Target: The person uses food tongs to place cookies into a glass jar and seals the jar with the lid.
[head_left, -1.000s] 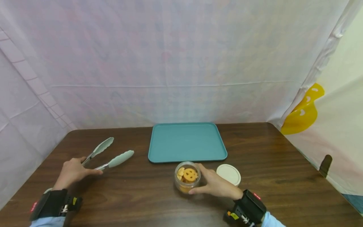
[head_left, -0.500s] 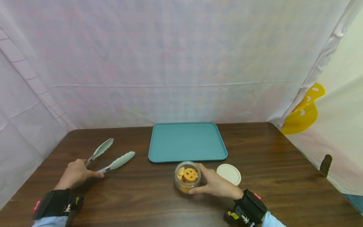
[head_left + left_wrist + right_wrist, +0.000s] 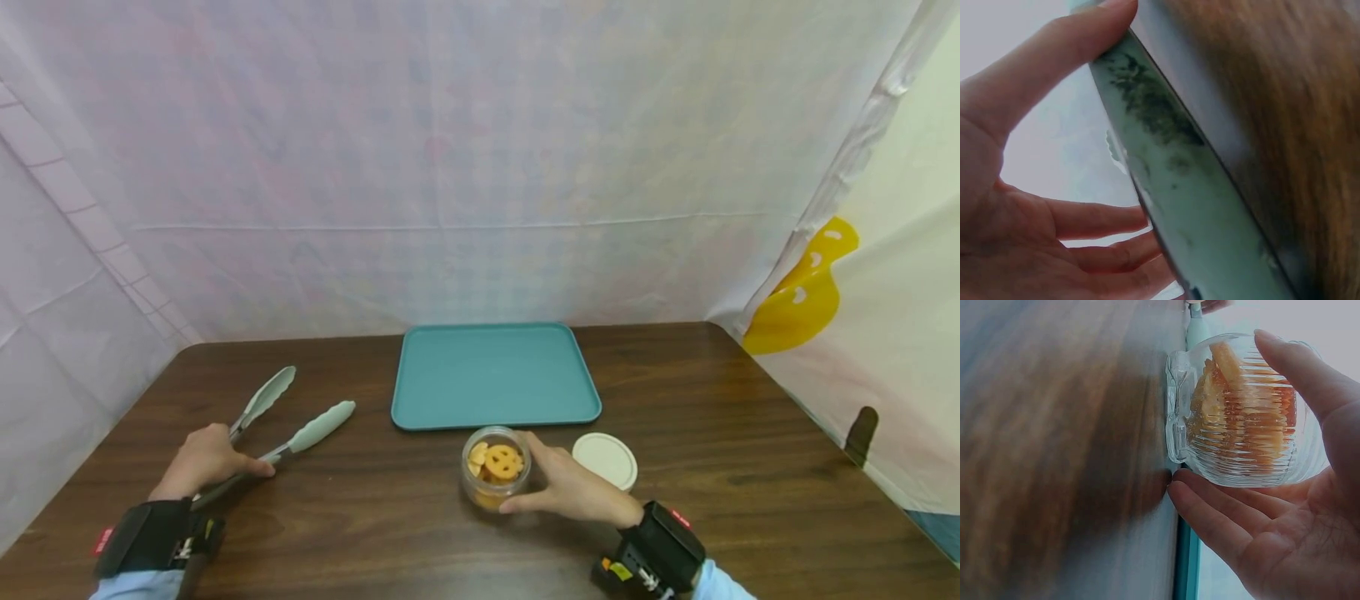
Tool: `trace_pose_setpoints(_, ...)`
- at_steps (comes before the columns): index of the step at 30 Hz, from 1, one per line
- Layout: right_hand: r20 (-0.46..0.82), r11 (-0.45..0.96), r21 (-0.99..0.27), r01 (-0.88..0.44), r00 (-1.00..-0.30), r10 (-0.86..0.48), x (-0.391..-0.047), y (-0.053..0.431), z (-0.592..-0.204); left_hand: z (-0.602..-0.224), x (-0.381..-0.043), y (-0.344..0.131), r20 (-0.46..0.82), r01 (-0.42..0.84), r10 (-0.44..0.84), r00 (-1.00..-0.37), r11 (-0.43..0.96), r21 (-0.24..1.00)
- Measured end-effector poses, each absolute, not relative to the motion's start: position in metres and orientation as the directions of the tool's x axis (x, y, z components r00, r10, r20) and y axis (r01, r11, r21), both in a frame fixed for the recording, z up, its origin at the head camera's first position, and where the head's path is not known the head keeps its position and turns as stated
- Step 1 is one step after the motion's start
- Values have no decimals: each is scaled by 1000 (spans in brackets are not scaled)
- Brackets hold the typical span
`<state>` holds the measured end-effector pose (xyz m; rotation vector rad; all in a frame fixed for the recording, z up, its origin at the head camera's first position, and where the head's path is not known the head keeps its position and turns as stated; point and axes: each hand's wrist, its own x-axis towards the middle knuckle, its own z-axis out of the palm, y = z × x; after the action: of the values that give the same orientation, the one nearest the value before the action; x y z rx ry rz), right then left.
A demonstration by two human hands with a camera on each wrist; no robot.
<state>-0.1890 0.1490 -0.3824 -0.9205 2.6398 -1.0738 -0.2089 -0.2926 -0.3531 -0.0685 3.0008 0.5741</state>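
Note:
Pale green-tipped tongs (image 3: 322, 427) lie spread at the left of the table, their tips pointing away. My left hand (image 3: 208, 463) holds them by the metal arms, and one green handle shows beneath the wrist. In the left wrist view, the thumb and fingers press opposite sides of the tongs' handle (image 3: 1179, 169). My right hand (image 3: 562, 490) grips a clear ribbed glass jar (image 3: 1254, 450) from its right side, thumb near and fingers behind. The jar stands upright and uncovered, with smiley-shaped and other golden biscuits (image 3: 502, 462) inside.
A round white lid (image 3: 604, 460) lies flat just right of the jar, beyond my right hand. Behind the jar is a flat blue-green tray (image 3: 495, 377). Pale cloth (image 3: 450, 167) hangs at the table's back edge.
My left hand has shifted slightly to the right along the tongs, and a handle now shows under it. The tongs' tips have moved only a little. The right hand and jar stay put.

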Motion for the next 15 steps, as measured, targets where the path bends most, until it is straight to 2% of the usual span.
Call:
trace_pose_setpoints(8,96,559,-669,-490,-803,-588,-189,150,-383,-355,-212,-292,-57,-12,9,-998,935,355)
trace_pose_setpoints(15,89,559,-673,-484,-804,-588,-188,149,-381,-354,-214,-282,-103,-35,0,-995,942,334)
